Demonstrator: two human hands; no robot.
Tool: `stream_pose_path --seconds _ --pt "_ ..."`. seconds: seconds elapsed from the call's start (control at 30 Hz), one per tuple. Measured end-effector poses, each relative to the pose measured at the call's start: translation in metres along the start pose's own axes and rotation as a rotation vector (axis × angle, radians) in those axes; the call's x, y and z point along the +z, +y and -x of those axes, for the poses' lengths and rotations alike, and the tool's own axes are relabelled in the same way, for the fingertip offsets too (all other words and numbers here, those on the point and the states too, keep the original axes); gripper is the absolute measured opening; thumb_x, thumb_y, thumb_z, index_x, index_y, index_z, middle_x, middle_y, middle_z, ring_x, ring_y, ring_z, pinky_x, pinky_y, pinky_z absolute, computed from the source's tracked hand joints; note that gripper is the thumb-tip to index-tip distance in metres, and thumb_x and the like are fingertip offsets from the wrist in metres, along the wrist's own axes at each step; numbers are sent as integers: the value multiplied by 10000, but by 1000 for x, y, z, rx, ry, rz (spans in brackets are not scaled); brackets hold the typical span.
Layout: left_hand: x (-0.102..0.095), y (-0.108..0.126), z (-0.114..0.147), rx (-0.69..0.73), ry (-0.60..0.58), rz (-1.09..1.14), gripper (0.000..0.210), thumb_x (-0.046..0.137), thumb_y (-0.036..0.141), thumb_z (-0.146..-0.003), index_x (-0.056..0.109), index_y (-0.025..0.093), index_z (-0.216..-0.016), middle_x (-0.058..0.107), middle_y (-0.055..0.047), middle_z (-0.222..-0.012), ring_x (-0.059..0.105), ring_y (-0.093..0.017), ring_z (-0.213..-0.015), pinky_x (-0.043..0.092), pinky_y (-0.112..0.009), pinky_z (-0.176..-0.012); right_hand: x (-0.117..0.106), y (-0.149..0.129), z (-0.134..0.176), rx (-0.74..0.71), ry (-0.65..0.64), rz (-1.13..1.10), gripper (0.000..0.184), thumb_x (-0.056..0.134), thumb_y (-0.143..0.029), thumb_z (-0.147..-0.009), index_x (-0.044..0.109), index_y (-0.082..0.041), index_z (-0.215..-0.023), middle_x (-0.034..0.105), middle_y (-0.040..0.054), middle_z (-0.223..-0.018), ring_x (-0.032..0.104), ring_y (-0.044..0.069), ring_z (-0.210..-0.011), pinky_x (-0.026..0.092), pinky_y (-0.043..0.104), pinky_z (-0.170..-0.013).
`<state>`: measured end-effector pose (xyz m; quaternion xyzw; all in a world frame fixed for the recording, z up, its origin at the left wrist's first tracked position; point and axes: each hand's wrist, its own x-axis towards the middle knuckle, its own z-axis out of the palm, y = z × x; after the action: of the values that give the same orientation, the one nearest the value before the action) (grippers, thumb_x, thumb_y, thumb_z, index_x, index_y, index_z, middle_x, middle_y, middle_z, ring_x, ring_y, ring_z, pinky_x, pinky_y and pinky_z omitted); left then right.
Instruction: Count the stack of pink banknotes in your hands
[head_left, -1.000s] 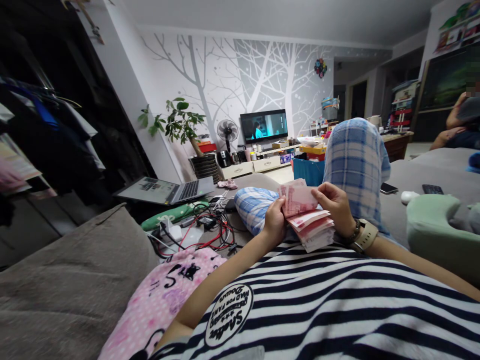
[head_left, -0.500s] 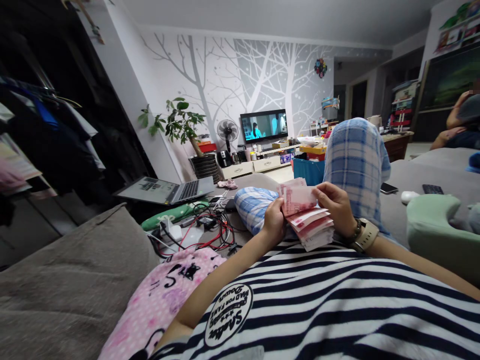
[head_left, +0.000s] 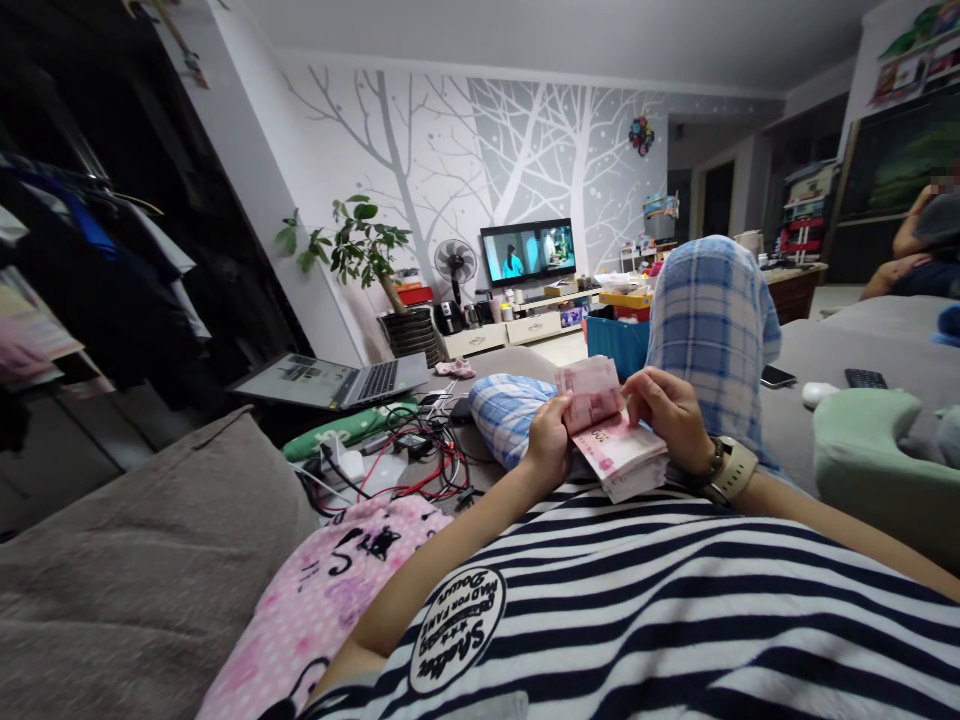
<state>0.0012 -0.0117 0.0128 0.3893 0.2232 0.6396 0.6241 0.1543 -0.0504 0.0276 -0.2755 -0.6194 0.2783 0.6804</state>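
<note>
In the head view, the person's left hand (head_left: pixel 550 440) is closed on the left edge of a stack of banknotes (head_left: pixel 619 460), in front of the striped shirt (head_left: pixel 675 600). The right hand (head_left: pixel 673 415) has thumb and fingers curled near together by the right edge; whether they grip a note cannot be told. Pink cloth (head_left: pixel 455 369) lies near the sofa's (head_left: pixel 525 362) far edge.

Striped shirt (head_left: pixel 645 600), plaid trousers (head_left: pixel 705 315), watch (head_left: pixel 736 470), perhaps bracelet (head_left: pixel 716 458).

Matt paper banknotes (head_left: pixel 619 448), smooth-faced
</note>
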Motion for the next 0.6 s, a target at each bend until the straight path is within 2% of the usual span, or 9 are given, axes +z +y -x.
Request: stream_pose_path --seconds 0.17,0.27,0.5,0.6 --pt "3 3 6 -22 -98 -24 239 784 362 -666 686 179 -783 730 -44 -742 719 -251 -797 561 -406 -840 -1 4 -3 -24 88 58 531 698 -698 -798 551 -212 -644 515 -18 -531 420 118 -492 337 268 -503" --pt "4 5 9 -21 -151 -38 262 794 352 -659 694 184 -834 741 -53 -773 734 -277 -871 561 -429 -870 -2 8 -5 -6 118 113 534 720 -710 -765 555 -211 -669 528 -19 -556 438 126 -520 348 269 -519" --pt "5 6 11 -30 -179 -36 250 801 345 -668 695 198 -842 744 -48 -772 724 -288 -948 562 -425 -878 -3 16 -8 11 96 126 549 699 -734 -755 543 -218 -652 527 -16 -552 457 137 -521 359 278 -520" --pt "4 4 8 -24 -129 -40 259 795 389 -682 692 192 -815 733 -42 -755 720 -274 -906 561 -408 -849 -2 14 -8 15 104 118 559 700 -738 -746 538 -216 -628 515 -19 -538 443 131 -512 359 278 -518"
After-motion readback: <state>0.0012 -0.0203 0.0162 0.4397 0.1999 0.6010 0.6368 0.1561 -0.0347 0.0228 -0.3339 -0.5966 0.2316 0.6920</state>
